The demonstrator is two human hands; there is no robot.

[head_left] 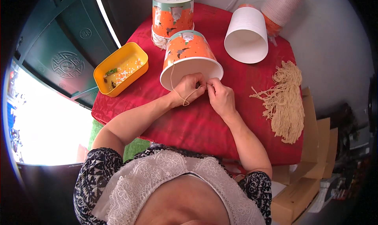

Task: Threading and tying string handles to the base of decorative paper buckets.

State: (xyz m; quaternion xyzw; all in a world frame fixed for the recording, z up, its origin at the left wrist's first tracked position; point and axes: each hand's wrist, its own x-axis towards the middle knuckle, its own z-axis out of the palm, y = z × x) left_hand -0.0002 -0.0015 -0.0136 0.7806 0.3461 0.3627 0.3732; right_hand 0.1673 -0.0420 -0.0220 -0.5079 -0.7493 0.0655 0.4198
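An orange and green paper bucket (189, 50) lies tipped on the table, its white open mouth facing me. A thin tan string (172, 77) hangs from a point on its side near the rim and loops down past my left wrist. My left hand (188, 88) is closed at the bucket's mouth, with the string running into its fingers. Close beside it, my right hand (222, 98) pinches the string between thumb and forefinger. The fingertips nearly meet, so the exact end of the string is hidden.
Behind stands an upside-down bucket stack (173, 18). A yellow tub (122, 77) holding small scraps sits left, nested white buckets (246, 36) lie back right, and a bundle of tan strings (286, 103) rests right. Cardboard boxes (295, 197) stand beside the red-covered table (185, 122).
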